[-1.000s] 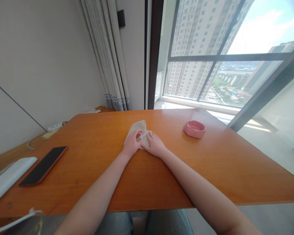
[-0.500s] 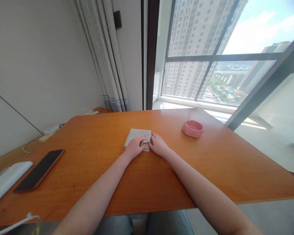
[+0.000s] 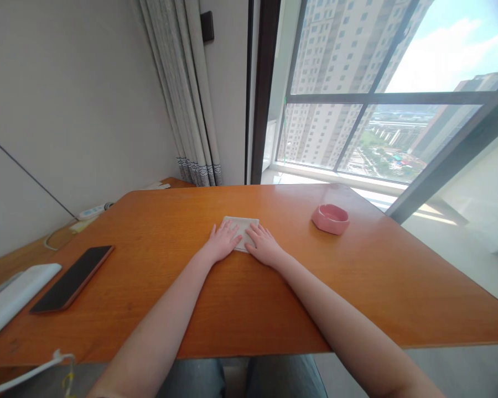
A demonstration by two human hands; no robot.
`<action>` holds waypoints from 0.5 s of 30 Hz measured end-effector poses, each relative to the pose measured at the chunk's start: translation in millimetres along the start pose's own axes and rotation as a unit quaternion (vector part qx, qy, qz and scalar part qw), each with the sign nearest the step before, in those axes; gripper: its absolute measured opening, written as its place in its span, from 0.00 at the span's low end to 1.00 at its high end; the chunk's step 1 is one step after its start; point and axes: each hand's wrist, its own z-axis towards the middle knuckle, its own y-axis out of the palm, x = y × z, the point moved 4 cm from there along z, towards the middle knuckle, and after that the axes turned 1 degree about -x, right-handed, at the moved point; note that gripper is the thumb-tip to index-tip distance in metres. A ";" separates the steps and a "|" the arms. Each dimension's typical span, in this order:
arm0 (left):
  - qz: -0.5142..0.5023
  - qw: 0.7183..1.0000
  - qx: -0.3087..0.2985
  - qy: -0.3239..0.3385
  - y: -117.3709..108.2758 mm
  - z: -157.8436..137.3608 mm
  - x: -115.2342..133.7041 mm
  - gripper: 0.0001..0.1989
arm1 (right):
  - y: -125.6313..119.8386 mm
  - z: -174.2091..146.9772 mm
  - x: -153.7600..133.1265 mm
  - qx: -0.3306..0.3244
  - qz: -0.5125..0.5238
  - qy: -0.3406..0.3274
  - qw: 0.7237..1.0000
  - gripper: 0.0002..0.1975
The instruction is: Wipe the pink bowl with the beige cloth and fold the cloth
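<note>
A folded pale grey cloth (image 3: 242,225) lies flat on the wooden table (image 3: 157,226), straight ahead of me. My left hand (image 3: 223,241) rests on its left side with the fingers spread. On the right side, my right hand (image 3: 264,244) lies flat, fingertips on the cloth and palm over its near right corner. Both hands are open and press from above; neither grips the fabric. Parts of the cloth's left and right edges are hidden under the hands.
A pink bowl (image 3: 331,219) stands to the right. At the left lie a dark tablet-like slab (image 3: 72,279) and a white object (image 3: 19,296). A power strip (image 3: 93,211) sits by the wall. A white cable (image 3: 37,369) hangs at the near left edge.
My left hand has let go of the pinched near edge and moved left, now flat. My right hand has come onto the cloth. The cloth looks smaller, its near part folded in.
</note>
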 end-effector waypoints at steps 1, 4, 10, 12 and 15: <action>-0.006 1.000 -0.004 -0.003 1.1 -0.4 2.2 0.33 | -2.5 -0.1 0.5 0.000 -0.001 0.002 1.000 0.27; -0.033 0.999 0.028 0.013 -4.3 -2.2 11.8 0.32 | -13.7 -2.7 1.9 0.006 -0.015 0.016 1.000 0.21; -0.043 0.998 0.027 0.032 -5.0 -3.0 11.1 0.29 | -39.0 -29.7 24.5 0.007 -0.060 0.148 0.987 0.22; -0.022 0.999 0.000 0.041 0.1 -3.2 9.1 0.29 | -44.8 -46.0 43.5 -0.004 -0.077 0.169 0.983 0.21; -0.013 0.999 -0.009 0.042 2.9 -4.0 8.3 0.28 | -51.6 -77.4 90.6 -0.018 -0.093 0.181 0.979 0.17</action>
